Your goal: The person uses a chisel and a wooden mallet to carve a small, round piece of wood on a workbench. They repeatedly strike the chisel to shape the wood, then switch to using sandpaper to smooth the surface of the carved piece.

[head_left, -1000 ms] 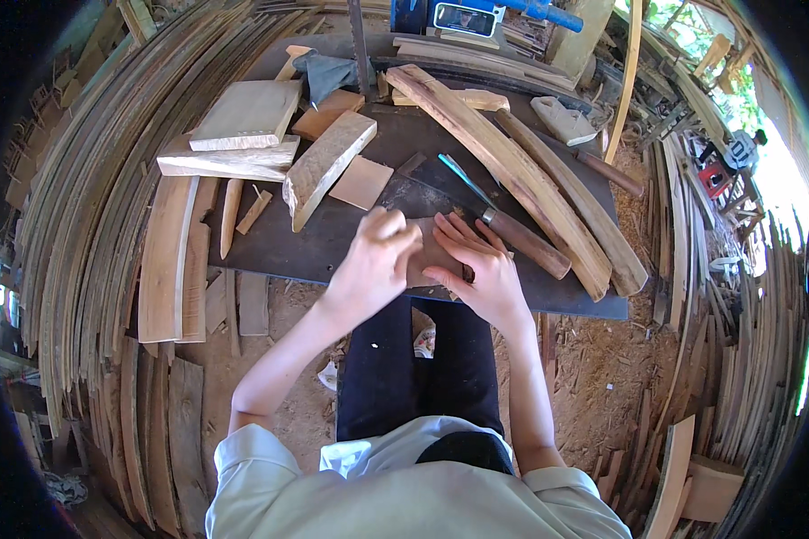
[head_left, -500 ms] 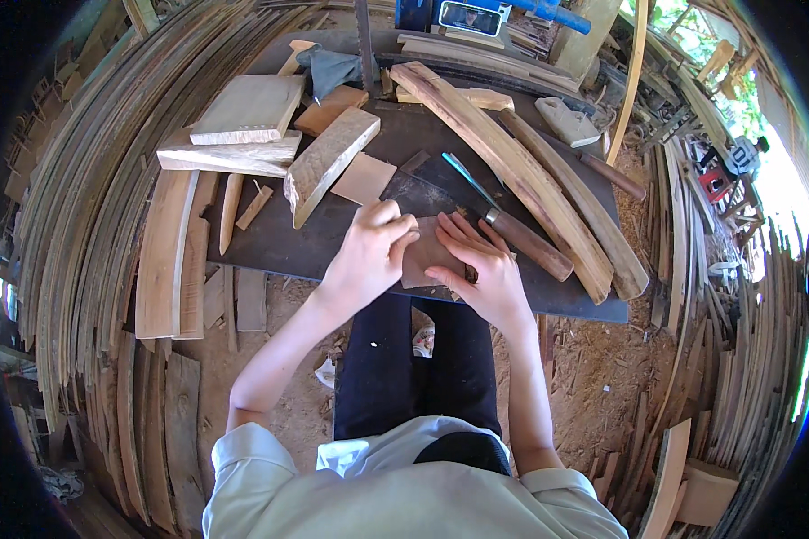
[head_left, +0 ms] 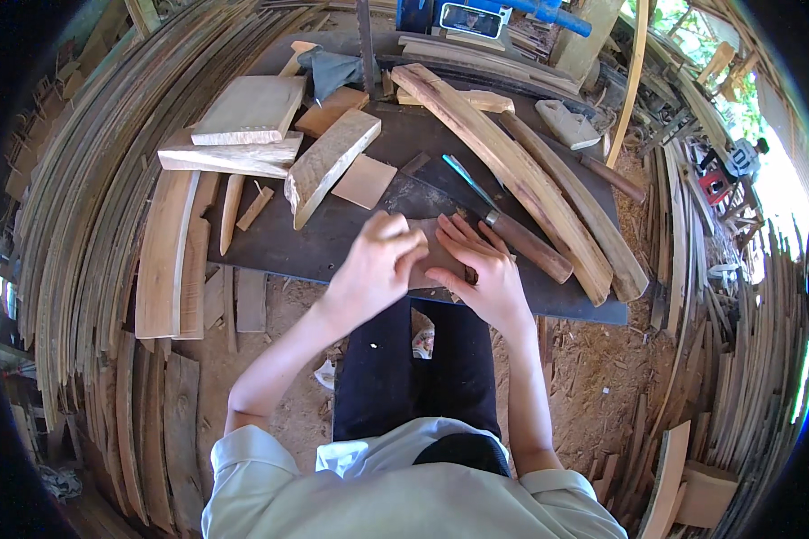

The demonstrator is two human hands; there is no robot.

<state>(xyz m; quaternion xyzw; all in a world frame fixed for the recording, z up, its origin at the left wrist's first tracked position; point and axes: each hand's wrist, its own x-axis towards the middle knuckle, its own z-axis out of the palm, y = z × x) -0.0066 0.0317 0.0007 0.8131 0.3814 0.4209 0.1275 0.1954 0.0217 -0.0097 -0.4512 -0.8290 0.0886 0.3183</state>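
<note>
A flat brown piece (head_left: 430,241), either a thin board or a sheet, lies at the table's front edge, partly covered by my hands. My right hand (head_left: 481,271) rests on it palm down, fingers stretched out and spread. Closed like a fist, my left hand (head_left: 376,260) is over the piece's left side, slightly smeared by motion. What its fingers hold, if anything, is hidden. Just beyond my right hand lies a broad dark-bladed tool with a wooden handle (head_left: 535,249), and a thin light-blue stick (head_left: 466,178) beside it. A tan square piece (head_left: 366,181) lies beyond my left hand.
Two long curved timbers (head_left: 503,171) lie across the right of the dark table (head_left: 333,260). Wooden blocks (head_left: 247,108) are stacked at the left, near a grey cloth (head_left: 330,74). A phone (head_left: 472,20) stands at the back. Long strips (head_left: 108,189) line the left side.
My left hand has shifted a little to the right and slightly nearer me over the brown piece. The right hand stays in place.
</note>
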